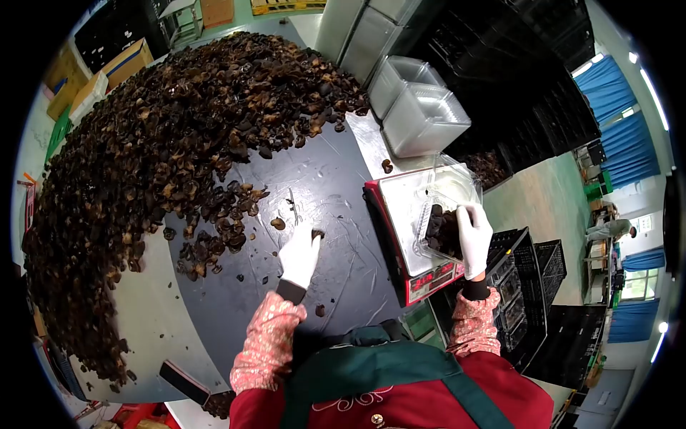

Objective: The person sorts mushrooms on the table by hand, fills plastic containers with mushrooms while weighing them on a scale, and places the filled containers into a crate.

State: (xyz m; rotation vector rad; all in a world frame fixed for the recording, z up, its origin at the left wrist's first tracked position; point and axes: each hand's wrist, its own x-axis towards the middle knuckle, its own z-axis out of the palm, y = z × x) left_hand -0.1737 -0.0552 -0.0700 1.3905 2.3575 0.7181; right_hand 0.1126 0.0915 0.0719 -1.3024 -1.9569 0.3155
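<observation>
My left hand [300,255], in a white glove, is above the dark grey tabletop [336,272], its fingertips closed on a small dark mushroom piece [318,234]. A red digital scale [429,284] with a pale metal pan [395,191] stands to the right. On the pan sits an open clear plastic box [425,247], its lid raised at the far side, with dark wood-ear mushrooms [446,232] inside. My right hand [474,239], also white-gloved, grips the box at its right edge; part of the grip is hidden. Several loose pieces lie near my left hand.
A large heap of dark brown mushrooms [193,107] covers the table's far and left parts. Stacked clear plastic boxes [426,118] stand behind the scale. Black crates [529,286] are at the right. A phone-like dark object [184,382] lies at the near left edge.
</observation>
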